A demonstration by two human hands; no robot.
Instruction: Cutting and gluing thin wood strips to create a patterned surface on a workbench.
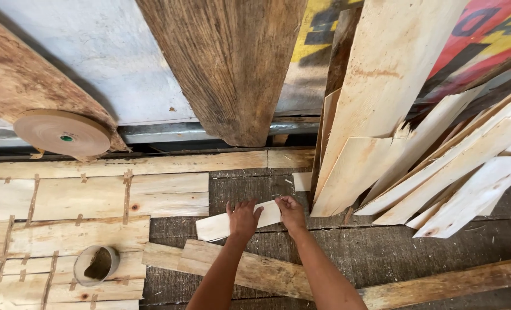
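We are pressing the left hand (243,219) flat, fingers spread, on a pale veneer strip (221,225) lying on the dark workbench (381,252) — the right hand (291,211) is pinching the strip's far end, beside leaning veneer sheets (376,115).

A dark, rough tabletop (381,252) is seen. On its left, taped pale veneer sheets (66,229) are laid, with a small cup (96,264) on them. A short veneer strip (238,221) and long wood slats (249,270) are laid near the middle.
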